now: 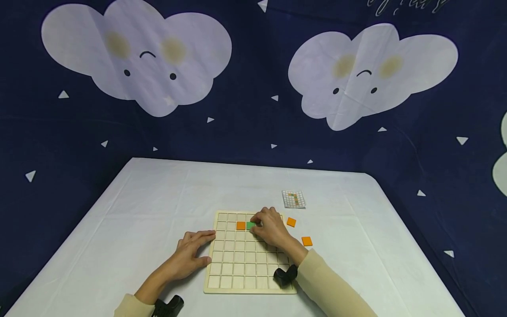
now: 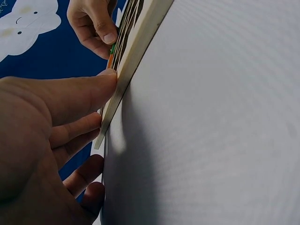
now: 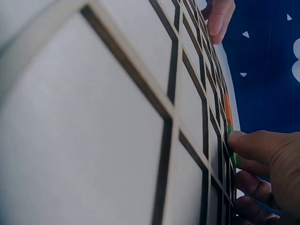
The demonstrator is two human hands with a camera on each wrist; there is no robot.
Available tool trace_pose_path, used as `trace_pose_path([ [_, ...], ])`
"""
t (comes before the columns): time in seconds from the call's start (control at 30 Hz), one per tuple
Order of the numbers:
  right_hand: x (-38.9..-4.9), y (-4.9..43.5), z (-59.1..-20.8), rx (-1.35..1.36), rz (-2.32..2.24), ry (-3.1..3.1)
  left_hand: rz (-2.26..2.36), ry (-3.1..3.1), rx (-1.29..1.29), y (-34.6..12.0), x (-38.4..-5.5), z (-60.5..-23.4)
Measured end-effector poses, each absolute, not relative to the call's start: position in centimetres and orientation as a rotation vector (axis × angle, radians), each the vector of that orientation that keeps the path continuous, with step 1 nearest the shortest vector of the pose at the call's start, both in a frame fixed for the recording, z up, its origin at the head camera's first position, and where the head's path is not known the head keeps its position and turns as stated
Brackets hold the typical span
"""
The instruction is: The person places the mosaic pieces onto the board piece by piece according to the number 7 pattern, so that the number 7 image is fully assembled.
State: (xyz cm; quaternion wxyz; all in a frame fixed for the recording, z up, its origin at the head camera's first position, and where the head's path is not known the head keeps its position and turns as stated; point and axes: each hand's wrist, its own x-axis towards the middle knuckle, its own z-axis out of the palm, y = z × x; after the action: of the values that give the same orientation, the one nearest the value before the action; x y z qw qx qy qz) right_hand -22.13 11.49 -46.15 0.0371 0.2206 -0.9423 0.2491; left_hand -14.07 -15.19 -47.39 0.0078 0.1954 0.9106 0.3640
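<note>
A pale wooden grid board [image 1: 239, 269] lies on the white table. An orange square tile [image 1: 240, 226] sits in a cell of its second row from the far edge. Right beside it is a green square tile [image 1: 250, 226], partly covered by my right hand [image 1: 271, 226], whose thumb and fingertips pinch it at the board. In the right wrist view the thumb [image 3: 255, 145] touches the green tile [image 3: 235, 160]. My left hand [image 1: 189, 254] rests at the board's left edge, fingers extended; the left wrist view shows its thumb [image 2: 89, 93] against the board's side [image 2: 136, 56].
Two loose orange tiles, a farther one [image 1: 291, 222] and a nearer one [image 1: 306, 241], lie right of the board. Behind them is a small card [image 1: 294, 199] printed with a grid and coloured squares. A dark blue cloth with clouds [image 1: 253, 132] hangs beyond the white table [image 1: 166, 185].
</note>
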Motion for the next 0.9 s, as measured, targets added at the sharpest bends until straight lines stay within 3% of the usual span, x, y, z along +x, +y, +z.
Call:
trace_pose_path([
  [0.9, -21.81, 11.68, -45.59, 0.643, 0.830, -2.868, 1.152, 2.859, 0.608, -15.15, -14.13, -47.56],
])
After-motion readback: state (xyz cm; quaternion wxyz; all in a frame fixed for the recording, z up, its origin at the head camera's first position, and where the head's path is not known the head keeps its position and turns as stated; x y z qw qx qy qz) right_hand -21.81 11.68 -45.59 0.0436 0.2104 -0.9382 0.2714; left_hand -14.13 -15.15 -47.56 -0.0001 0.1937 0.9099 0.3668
